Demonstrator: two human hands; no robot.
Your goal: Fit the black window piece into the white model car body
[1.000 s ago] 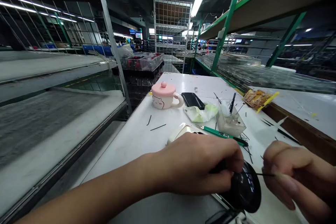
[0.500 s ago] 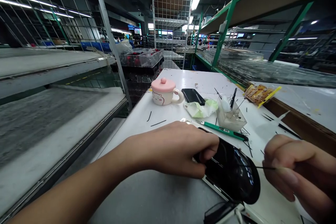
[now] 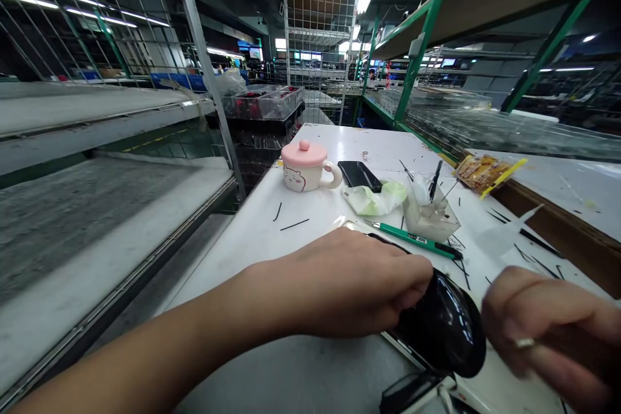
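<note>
A glossy black, rounded piece (image 3: pixel 458 326) lies on the white table below my hands. My left hand (image 3: pixel 363 284) reaches across its left part with the fingers curled closed; what they hold, if anything, is hidden behind the knuckles. To the right of the black piece, my right hand (image 3: pixel 543 330) is smeared by motion. Its thumb and fingers are pressed together, with a small pale spot at the tips that I cannot identify. Behind the black piece lies a green-handled cutter knife (image 3: pixel 417 239).
A lidded pink-and-white mug (image 3: pixel 303 168), a black phone (image 3: pixel 359 174) and a crumpled wrapper (image 3: pixel 376 198) stand farther back. Near the knife sits a small clear box (image 3: pixel 431 220) of tools. Thin black strips lie scattered about. A snack packet (image 3: pixel 482 174) rests at the right edge.
My left hand has moved right over the black piece. My right hand has dropped slightly, and the thin black strip seen at its fingertips no longer shows.
</note>
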